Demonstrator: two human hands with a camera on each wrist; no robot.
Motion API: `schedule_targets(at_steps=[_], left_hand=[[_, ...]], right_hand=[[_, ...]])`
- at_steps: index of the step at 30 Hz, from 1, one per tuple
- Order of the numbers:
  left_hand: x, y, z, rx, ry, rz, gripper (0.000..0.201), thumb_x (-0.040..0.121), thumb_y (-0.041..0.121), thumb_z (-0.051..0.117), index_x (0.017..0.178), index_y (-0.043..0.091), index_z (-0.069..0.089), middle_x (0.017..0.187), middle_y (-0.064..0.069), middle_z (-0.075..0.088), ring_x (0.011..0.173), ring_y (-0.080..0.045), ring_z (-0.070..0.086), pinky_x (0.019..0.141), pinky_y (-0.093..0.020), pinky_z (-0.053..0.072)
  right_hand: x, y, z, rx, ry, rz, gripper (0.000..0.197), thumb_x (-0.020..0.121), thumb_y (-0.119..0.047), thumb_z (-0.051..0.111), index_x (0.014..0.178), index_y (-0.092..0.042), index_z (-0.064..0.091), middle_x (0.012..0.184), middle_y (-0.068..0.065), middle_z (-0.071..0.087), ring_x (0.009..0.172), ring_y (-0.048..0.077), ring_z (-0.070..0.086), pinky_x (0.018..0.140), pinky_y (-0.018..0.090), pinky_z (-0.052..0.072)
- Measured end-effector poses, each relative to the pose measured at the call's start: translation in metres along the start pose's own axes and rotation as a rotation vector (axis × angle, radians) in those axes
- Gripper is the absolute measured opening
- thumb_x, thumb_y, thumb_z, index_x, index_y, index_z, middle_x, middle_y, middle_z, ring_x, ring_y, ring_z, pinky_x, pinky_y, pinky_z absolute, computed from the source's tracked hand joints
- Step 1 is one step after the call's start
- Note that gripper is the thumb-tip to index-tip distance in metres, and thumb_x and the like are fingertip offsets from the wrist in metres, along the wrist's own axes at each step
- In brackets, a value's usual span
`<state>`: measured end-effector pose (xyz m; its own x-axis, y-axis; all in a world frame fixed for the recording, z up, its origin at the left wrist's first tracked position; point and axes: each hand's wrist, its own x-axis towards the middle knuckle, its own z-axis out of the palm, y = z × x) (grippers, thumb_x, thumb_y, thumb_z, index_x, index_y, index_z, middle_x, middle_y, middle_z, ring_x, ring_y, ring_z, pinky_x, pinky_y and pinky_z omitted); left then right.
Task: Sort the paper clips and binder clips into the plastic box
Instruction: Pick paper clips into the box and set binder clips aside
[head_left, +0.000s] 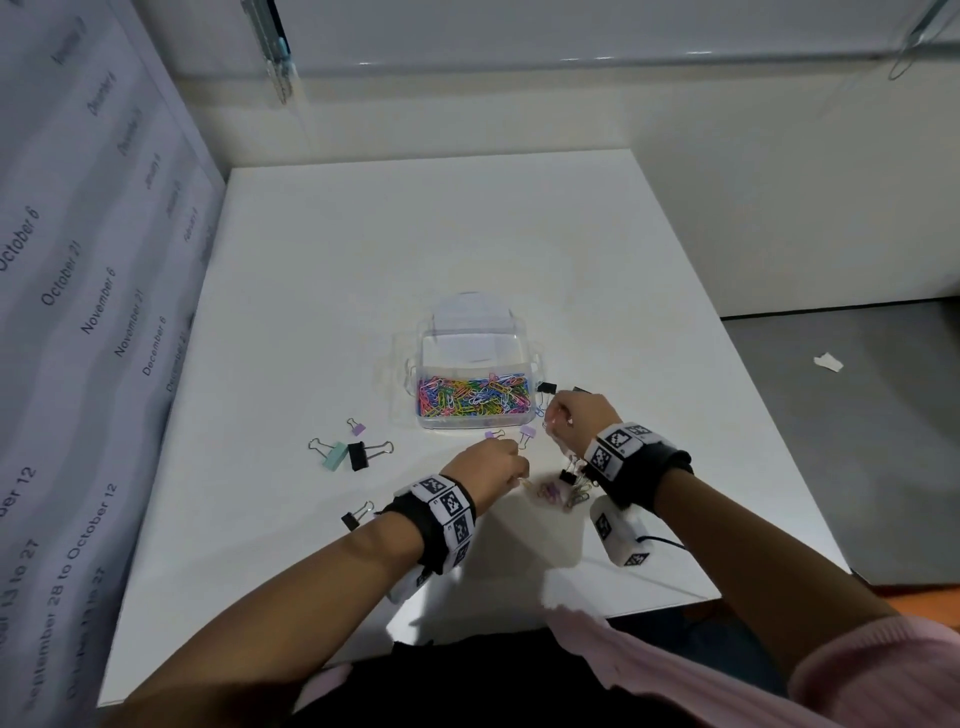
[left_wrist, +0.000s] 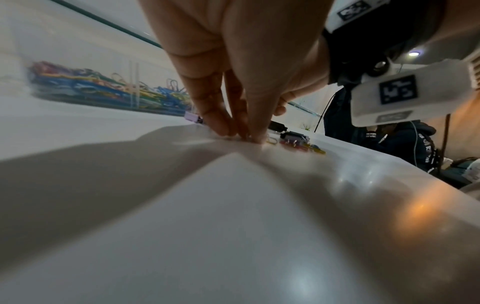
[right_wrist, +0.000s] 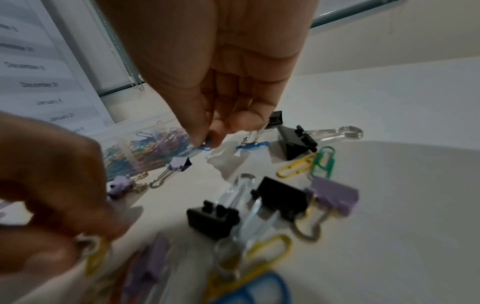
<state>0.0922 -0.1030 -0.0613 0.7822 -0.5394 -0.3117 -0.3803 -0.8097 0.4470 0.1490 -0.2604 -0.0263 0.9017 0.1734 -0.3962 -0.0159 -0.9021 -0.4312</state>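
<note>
Centrally on the white bench (head_left: 322, 270) stands the clear plastic box (head_left: 474, 358), its front half filled with coloured paper clips (head_left: 474, 397). Binder clips (head_left: 347, 454) are scattered just in front of it. A blue paper clip (right_wrist: 205, 147) is pinched by the right hand (head_left: 574, 418) beside the box. The left hand (head_left: 491, 467) has its fingertips (left_wrist: 226, 127) pressed together at the bench; what they pinch is hidden and blurred. Dates such as "October 21" are printed on the sheet (head_left: 78, 291) at left.
</note>
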Motion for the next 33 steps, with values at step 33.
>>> schedule_targets(at_steps=[33], left_hand=[[-0.009, -0.053, -0.044, -0.014, 0.198, -0.166, 0.046, 0.093, 0.029, 0.034, 0.131, 0.010, 0.051, 0.138, -0.008, 0.048, 0.129, -0.025, 0.042, 0.109, -0.037, 0.032]], right_hand=[[0.013, -0.038, -0.006, 0.053, 0.077, -0.174, 0.015, 0.080, -0.008, 0.055, 0.081, -0.013, 0.070, 0.091, 0.006, 0.073, 0.079, 0.019, 0.062, 0.070, 0.025, 0.047]])
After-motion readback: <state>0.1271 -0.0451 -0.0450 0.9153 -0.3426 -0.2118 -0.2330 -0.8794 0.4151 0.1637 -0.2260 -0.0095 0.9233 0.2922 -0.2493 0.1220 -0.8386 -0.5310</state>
